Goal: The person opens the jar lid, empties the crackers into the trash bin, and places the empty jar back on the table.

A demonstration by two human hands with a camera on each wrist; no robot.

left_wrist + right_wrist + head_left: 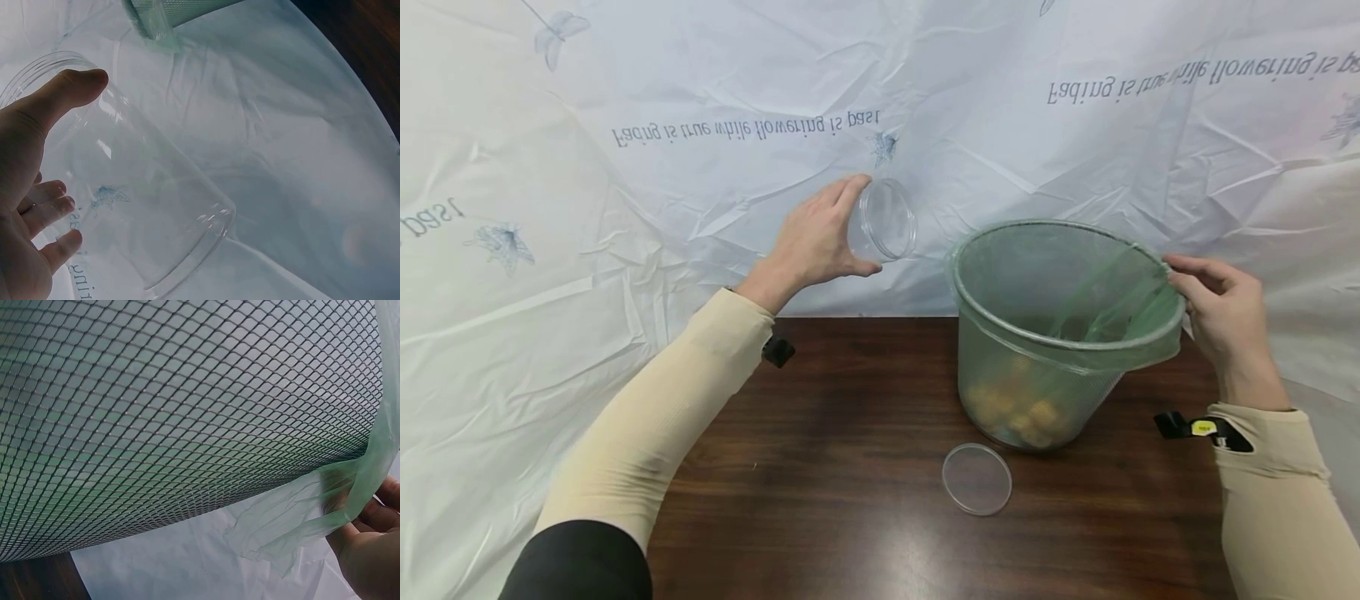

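In left grip [820, 242], clear jar [883, 221]

Green-lined mesh bin [1045, 358], clear jar [883, 221], dark brown wooden table [850, 500].

The bin [1060, 333] blocks the table's [820, 467] right half, and a lid [977, 478] lies just before it. The table's left half is open wood. Sheeting [625, 208] rises behind.
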